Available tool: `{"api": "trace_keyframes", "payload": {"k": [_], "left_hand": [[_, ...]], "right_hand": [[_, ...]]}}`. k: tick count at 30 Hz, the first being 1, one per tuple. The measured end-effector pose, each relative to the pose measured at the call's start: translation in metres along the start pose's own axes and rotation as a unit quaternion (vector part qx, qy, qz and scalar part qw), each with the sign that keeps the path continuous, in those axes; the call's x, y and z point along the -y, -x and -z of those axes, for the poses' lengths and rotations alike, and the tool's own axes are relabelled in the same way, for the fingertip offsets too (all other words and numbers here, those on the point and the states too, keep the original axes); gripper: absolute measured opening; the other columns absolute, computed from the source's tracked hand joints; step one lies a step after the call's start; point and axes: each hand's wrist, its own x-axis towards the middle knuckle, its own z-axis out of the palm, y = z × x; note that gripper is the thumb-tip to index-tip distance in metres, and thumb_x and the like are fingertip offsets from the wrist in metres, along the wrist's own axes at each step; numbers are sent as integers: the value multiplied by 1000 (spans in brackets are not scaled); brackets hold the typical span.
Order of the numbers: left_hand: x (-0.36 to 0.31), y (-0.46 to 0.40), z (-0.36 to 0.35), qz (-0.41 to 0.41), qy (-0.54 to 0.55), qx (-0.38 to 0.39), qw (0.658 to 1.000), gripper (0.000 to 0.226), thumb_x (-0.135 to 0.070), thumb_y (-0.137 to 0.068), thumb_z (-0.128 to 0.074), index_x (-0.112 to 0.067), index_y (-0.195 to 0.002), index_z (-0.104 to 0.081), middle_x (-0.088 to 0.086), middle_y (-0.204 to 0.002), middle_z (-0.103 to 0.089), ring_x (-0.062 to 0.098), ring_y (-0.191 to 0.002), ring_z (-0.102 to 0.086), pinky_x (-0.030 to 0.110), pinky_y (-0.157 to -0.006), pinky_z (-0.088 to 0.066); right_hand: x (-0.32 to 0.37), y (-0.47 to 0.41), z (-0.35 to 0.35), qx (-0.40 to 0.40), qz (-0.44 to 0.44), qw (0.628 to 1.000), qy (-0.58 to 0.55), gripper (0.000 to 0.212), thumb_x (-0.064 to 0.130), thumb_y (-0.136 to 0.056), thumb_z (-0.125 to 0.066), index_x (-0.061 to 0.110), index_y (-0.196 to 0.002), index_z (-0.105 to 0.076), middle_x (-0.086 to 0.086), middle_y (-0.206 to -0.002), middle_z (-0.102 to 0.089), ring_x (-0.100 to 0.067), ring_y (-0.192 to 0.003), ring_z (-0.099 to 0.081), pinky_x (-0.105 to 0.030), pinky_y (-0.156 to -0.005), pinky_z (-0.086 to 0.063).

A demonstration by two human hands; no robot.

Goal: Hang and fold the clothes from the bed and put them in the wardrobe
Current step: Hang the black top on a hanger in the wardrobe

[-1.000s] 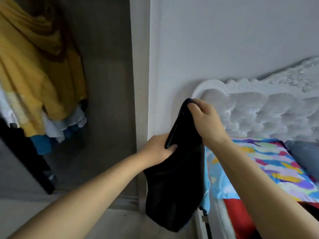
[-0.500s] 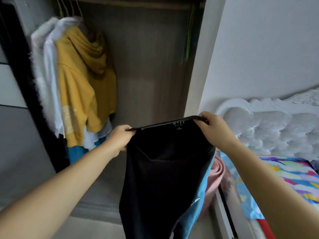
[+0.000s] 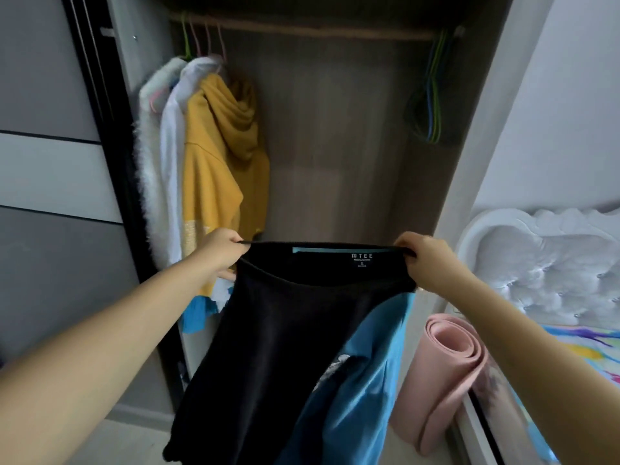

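A black and blue T-shirt (image 3: 285,347) hangs in front of the open wardrobe (image 3: 335,146), its neckline stretched flat with a white size label showing. My left hand (image 3: 221,251) pinches the neckline's left end and my right hand (image 3: 424,260) pinches its right end. Above, the wardrobe's hanging rail (image 3: 302,28) runs across. Several empty hangers (image 3: 431,95) dangle at the rail's right end. A yellow hoodie (image 3: 221,169) and white garments (image 3: 161,156) hang at the left. The bed (image 3: 587,344) lies at the right edge.
A rolled pink mat (image 3: 449,364) stands between the wardrobe and the bed. The white tufted headboard (image 3: 543,263) rises at right. A grey sliding door (image 3: 50,162) with a dark frame fills the left side. The middle of the rail carries nothing.
The view has swung left from the bed to face the wardrobe. My hands have drawn apart, spreading the shirt's neckline wide and level.
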Motion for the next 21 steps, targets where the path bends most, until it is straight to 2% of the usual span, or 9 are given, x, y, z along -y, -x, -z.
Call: {"api": "trace_keyframes", "payload": {"k": [2, 6, 8, 11, 12, 14, 17, 19, 21], "left_hand": [[-6, -8, 5, 14, 85, 7, 996, 11, -17, -96, -55, -9, -92, -61, 9, -101, -60, 21, -89, -60, 31, -54, -51], [-25, -33, 8, 0, 189, -17, 982, 6, -18, -93, -60, -16, -89, -64, 0, -85, -62, 12, -73, -58, 25, -56, -45], [-32, -55, 8, -11, 208, -28, 978, 6, -23, -89, -66, -17, -87, -66, -1, -84, -65, 15, -76, -60, 25, -61, -46], [-36, -95, 7, -74, 92, -54, 992, 12, -20, -90, -60, -11, -94, -66, 6, -95, -66, 24, -89, -61, 31, -74, -46], [-39, -108, 5, -105, 48, -60, 991, 14, -12, -90, -54, -15, -93, -67, 4, -97, -66, 22, -92, -60, 31, -75, -45], [-45, -133, 1, -154, -35, -52, 986, 40, 5, -83, -40, -24, -83, -69, -6, -94, -63, 14, -90, -56, 25, -70, -43], [-60, -168, -9, -212, -177, 81, 958, 44, 13, -75, -33, -14, -79, -68, 4, -84, -64, 28, -86, -60, 26, -65, -41], [-64, -184, -20, -214, -275, 206, 914, 37, 7, -79, -41, -7, -102, -67, 14, -104, -67, 33, -100, -61, 35, -76, -45], [-62, -194, -36, -171, -309, 309, 883, 50, -14, -86, -51, -16, -136, -50, 6, -135, -54, 24, -120, -53, 35, -99, -43]], "right_hand": [[11, -16, -2, 3, -6, 1000, -1, 33, 3, -88, -39, 18, -107, -61, -7, -95, -62, -24, -74, -55, -26, -60, -45], [21, -49, -5, -9, -20, 1000, 1, 37, 0, -86, -38, 13, -110, -61, -14, -100, -65, -32, -83, -59, -39, -73, -54], [21, -67, -7, -18, -28, 999, -8, 35, 2, -86, -36, 15, -106, -62, -11, -89, -63, -28, -71, -60, -35, -63, -53], [17, -94, -5, -32, -31, 997, -58, 31, 4, -89, -32, 18, -97, -59, -5, -75, -60, -22, -44, -63, -27, -46, -53], [15, -104, -3, -38, -27, 997, -69, 30, 5, -89, -33, 18, -95, -59, -6, -76, -61, -21, -41, -63, -26, -45, -53], [13, -128, -1, -48, -20, 993, -103, 31, 2, -89, -34, 18, -95, -60, -6, -79, -63, -19, -43, -64, -23, -44, -53], [15, -168, 1, -76, -14, 984, -163, 36, -1, -88, -36, 22, -94, -63, 0, -85, -62, -11, -61, -62, -17, -47, -49], [22, -192, 5, -99, 7, 980, -171, 38, 0, -87, -38, 27, -91, -65, 9, -85, -62, -3, -69, -56, -8, -50, -41], [33, -217, 7, -107, 38, 978, -176, 39, 1, -87, -40, 29, -91, -67, 11, -87, -63, -6, -73, -57, -8, -51, -40]]}}
